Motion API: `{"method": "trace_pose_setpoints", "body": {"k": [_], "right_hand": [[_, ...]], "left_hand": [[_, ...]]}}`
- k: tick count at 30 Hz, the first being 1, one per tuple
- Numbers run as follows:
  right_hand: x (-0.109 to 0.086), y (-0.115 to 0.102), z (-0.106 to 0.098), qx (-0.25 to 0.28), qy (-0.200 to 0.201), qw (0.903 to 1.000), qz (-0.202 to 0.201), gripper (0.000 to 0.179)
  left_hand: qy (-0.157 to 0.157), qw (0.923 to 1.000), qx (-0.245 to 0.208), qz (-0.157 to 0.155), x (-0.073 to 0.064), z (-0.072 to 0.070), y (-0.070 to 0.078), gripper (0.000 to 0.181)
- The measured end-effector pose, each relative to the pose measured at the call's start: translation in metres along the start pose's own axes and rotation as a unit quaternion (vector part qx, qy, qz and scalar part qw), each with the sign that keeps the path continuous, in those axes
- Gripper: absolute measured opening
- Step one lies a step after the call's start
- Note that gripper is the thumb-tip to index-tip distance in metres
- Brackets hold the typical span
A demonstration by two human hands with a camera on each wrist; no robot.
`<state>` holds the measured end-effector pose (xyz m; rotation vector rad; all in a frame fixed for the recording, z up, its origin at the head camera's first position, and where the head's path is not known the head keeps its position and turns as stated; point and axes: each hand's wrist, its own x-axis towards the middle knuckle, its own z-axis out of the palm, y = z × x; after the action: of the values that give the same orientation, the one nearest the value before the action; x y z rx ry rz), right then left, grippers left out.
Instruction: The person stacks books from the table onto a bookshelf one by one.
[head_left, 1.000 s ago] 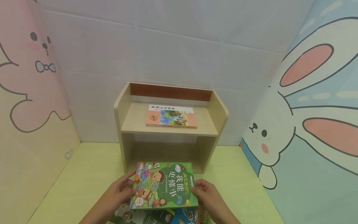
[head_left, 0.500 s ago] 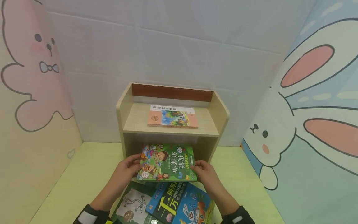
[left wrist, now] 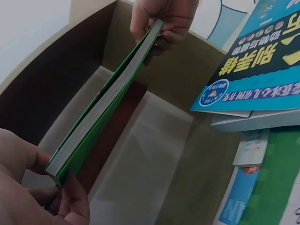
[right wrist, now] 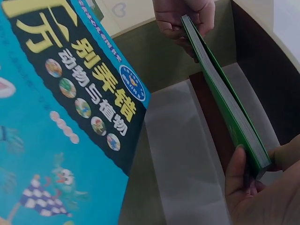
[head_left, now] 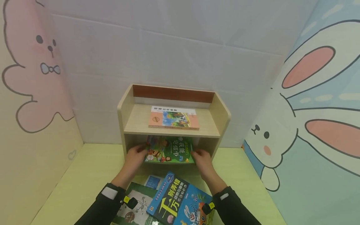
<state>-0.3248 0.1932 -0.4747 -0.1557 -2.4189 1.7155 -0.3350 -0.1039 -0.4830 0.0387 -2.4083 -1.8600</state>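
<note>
As hands (head_left: pixel 135 157) advanced, their book (head_left: pixel 171 153) entered the bookcase (head_left: pixel 220 115).

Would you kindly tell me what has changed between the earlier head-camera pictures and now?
The green book has moved forward, at least partly into the lower compartment of the shelf unit, with the left hand and right hand gripping it throughout. More of the blue-and-black book now shows. Nothing was let go; the orange-and-white book lies as before on the upper shelf.
</note>
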Motion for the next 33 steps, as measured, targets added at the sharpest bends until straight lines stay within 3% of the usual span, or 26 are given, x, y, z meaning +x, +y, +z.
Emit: {"method": "trace_pose_setpoints", "body": {"k": [9, 17, 24, 33], "right_hand": [[0.017, 0.003, 0.006, -0.006, 0.006, 1.0, -0.003, 0.05], [0.024, 0.029, 0.013, -0.034, -0.029, 0.9989, -0.016, 0.045], [0.028, 0.047, 0.02, -0.086, -0.063, 0.9943, 0.003, 0.038], [0.038, 0.065, 0.03, -0.107, -0.084, 0.9907, 0.002, 0.042]], "left_hand": [[0.005, 0.9997, 0.023, 0.008, 0.016, 0.005, -0.006, 0.055], [-0.017, 0.9966, 0.08, 0.011, 0.024, 0.011, -0.035, 0.059], [-0.038, 0.9929, 0.112, 0.009, 0.029, 0.017, -0.056, 0.063], [-0.078, 0.981, 0.176, 0.022, 0.034, 0.021, -0.081, 0.075]]}}
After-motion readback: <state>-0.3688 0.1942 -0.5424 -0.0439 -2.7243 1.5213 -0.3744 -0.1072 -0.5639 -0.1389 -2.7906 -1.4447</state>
